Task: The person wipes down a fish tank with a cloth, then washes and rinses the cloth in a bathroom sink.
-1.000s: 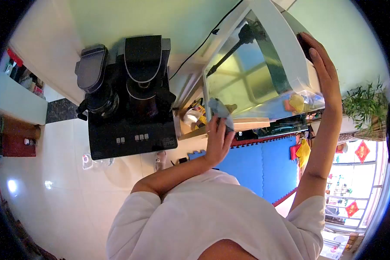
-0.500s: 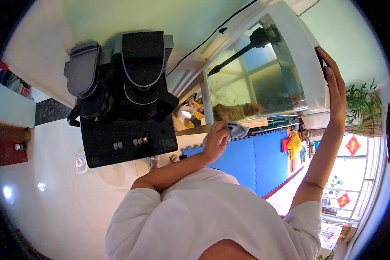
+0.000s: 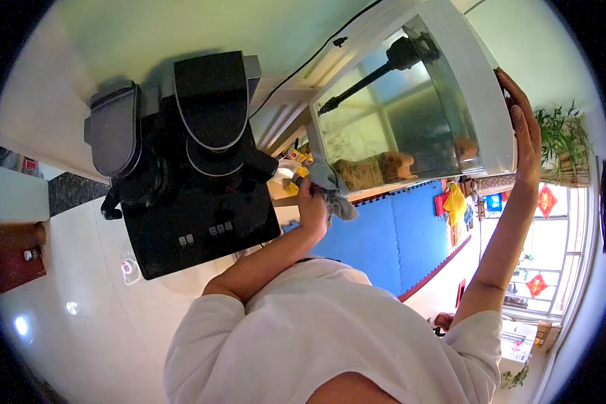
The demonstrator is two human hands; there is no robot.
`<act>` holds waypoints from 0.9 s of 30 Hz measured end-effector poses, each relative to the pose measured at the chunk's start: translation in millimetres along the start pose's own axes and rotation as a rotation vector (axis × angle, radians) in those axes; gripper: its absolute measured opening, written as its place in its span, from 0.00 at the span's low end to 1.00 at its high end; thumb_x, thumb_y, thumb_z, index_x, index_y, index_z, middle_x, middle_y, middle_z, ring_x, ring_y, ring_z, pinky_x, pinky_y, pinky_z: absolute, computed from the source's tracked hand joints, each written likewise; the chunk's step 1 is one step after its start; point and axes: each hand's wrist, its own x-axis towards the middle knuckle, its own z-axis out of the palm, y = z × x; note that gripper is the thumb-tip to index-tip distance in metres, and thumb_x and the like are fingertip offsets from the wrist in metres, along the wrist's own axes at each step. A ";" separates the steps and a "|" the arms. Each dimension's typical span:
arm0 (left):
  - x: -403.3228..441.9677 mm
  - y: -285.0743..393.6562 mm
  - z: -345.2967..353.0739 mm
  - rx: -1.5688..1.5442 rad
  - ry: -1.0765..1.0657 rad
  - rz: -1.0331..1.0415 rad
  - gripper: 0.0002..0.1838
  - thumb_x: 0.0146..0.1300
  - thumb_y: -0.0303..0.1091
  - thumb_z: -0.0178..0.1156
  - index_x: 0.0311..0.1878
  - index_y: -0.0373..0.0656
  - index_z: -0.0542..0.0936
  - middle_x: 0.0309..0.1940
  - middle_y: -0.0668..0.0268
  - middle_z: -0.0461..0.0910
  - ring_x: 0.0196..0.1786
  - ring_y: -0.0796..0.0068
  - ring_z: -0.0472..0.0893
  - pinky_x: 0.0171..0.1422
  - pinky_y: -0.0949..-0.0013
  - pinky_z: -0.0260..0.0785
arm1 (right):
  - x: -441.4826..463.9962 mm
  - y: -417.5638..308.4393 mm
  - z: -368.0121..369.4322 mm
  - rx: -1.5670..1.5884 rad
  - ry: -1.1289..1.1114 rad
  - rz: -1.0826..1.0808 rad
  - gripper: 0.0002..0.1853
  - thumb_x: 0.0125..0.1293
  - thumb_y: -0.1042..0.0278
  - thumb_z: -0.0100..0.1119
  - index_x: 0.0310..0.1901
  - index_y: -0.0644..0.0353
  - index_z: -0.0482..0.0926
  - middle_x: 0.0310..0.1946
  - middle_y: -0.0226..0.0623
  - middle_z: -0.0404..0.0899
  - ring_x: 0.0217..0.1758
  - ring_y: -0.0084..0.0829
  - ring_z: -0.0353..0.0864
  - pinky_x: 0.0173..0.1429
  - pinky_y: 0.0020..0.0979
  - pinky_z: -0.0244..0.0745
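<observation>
My left hand [image 3: 311, 212] is closed around a grey cloth [image 3: 337, 196], which hangs in folds at the lower left corner of the fish tank [image 3: 424, 128]. The top of the cloth lies against the tank's corner. Stretched along the far side of the tank's white hood [image 3: 483, 87] is my right hand [image 3: 524, 138], its fingers extended and resting on the edge. Inside the glass are a black filter tube [image 3: 367, 84] and a brown log-like ornament [image 3: 370, 170].
To the left stands a black drinks machine [image 3: 212, 101] with a jug, on a dark glossy stand [image 3: 202, 236]. Blue foam mats [image 3: 384, 246] cover the floor below the tank. A leafy plant [image 3: 562, 145] grows at the right, near a bright window. A black cable [image 3: 310, 57] runs along the wall.
My left hand has moved left and a little down with the cloth, from under the front glass to the tank's left corner. My right hand stays on the hood. The view has shifted slightly.
</observation>
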 end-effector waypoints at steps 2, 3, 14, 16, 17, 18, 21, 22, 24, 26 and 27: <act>2.9 -4.7 -4.0 -0.035 0.036 -0.032 0.12 0.65 0.18 0.45 0.50 0.38 0.71 0.44 0.63 0.74 0.45 0.69 0.74 0.53 0.67 0.66 | 0.5 3.7 -2.2 -0.037 -0.009 0.002 0.22 0.69 0.58 0.42 0.61 0.57 0.72 0.62 0.39 0.69 0.68 0.33 0.63 0.70 0.34 0.55; 3.7 -9.6 -5.9 0.672 -0.037 0.474 0.11 0.64 0.19 0.46 0.50 0.37 0.70 0.47 0.59 0.71 0.49 0.63 0.71 0.55 0.63 0.64 | 0.8 4.0 -1.5 -0.036 -0.008 0.005 0.22 0.69 0.58 0.42 0.61 0.57 0.72 0.62 0.39 0.69 0.68 0.33 0.63 0.70 0.34 0.55; 75.6 -5.5 30.0 0.945 0.167 0.683 0.14 0.64 0.30 0.50 0.52 0.35 0.69 0.55 0.49 0.62 0.55 0.49 0.61 0.61 0.50 0.52 | -1.4 -1.7 1.9 0.031 0.008 0.033 0.22 0.70 0.61 0.41 0.61 0.60 0.70 0.62 0.41 0.68 0.68 0.34 0.63 0.71 0.33 0.53; 91.6 -3.2 29.8 0.935 0.174 0.656 0.13 0.64 0.29 0.50 0.50 0.35 0.69 0.56 0.48 0.62 0.56 0.48 0.61 0.62 0.50 0.52 | -1.9 -2.6 2.1 0.026 0.012 0.043 0.22 0.70 0.61 0.41 0.61 0.61 0.70 0.62 0.42 0.68 0.67 0.34 0.63 0.71 0.33 0.53; 95.3 -3.6 26.9 0.927 0.187 0.628 0.12 0.64 0.29 0.49 0.49 0.35 0.69 0.57 0.48 0.62 0.57 0.47 0.61 0.62 0.49 0.51 | -2.1 -2.7 2.3 0.026 0.015 0.053 0.22 0.70 0.62 0.41 0.61 0.61 0.71 0.62 0.42 0.68 0.67 0.34 0.63 0.71 0.33 0.53; 90.5 3.2 26.9 0.887 0.134 0.532 0.12 0.64 0.29 0.49 0.48 0.35 0.69 0.58 0.48 0.62 0.57 0.46 0.61 0.62 0.49 0.51 | -2.0 -3.1 2.7 0.025 0.016 0.054 0.22 0.70 0.62 0.41 0.61 0.61 0.71 0.62 0.42 0.68 0.67 0.34 0.63 0.71 0.33 0.53; 72.5 -23.4 9.1 0.982 0.112 0.625 0.11 0.64 0.29 0.49 0.47 0.34 0.69 0.57 0.46 0.61 0.56 0.46 0.62 0.62 0.49 0.52 | -1.9 -2.9 2.7 0.019 0.028 0.012 0.21 0.70 0.62 0.41 0.60 0.61 0.71 0.61 0.43 0.69 0.66 0.34 0.65 0.71 0.33 0.54; 67.2 -38.6 -2.8 0.988 0.111 0.629 0.11 0.64 0.29 0.49 0.47 0.34 0.69 0.57 0.46 0.61 0.56 0.46 0.62 0.62 0.49 0.52 | -2.1 -1.9 2.0 0.021 0.029 0.015 0.21 0.70 0.63 0.42 0.59 0.61 0.72 0.60 0.42 0.70 0.66 0.33 0.65 0.70 0.32 0.55; 54.9 -66.1 -25.8 1.242 0.031 1.079 0.11 0.64 0.29 0.49 0.46 0.33 0.68 0.54 0.45 0.62 0.54 0.46 0.62 0.61 0.49 0.52 | -2.0 1.9 0.9 0.030 0.037 0.014 0.20 0.70 0.64 0.42 0.59 0.61 0.72 0.60 0.42 0.70 0.65 0.33 0.66 0.70 0.32 0.56; 23.3 -56.6 -17.8 1.138 0.008 0.941 0.11 0.64 0.30 0.50 0.45 0.33 0.67 0.53 0.45 0.62 0.54 0.46 0.61 0.61 0.50 0.52 | -1.1 6.8 -0.8 0.076 0.012 -0.053 0.19 0.70 0.64 0.44 0.58 0.60 0.73 0.58 0.40 0.72 0.63 0.31 0.69 0.68 0.30 0.58; 13.8 -52.6 -13.6 1.026 -0.014 0.799 0.11 0.63 0.30 0.50 0.44 0.33 0.67 0.53 0.44 0.61 0.54 0.46 0.61 0.61 0.50 0.51 | -0.5 7.8 -1.6 0.083 0.018 -0.060 0.19 0.70 0.64 0.44 0.58 0.60 0.73 0.58 0.40 0.72 0.63 0.31 0.69 0.68 0.30 0.58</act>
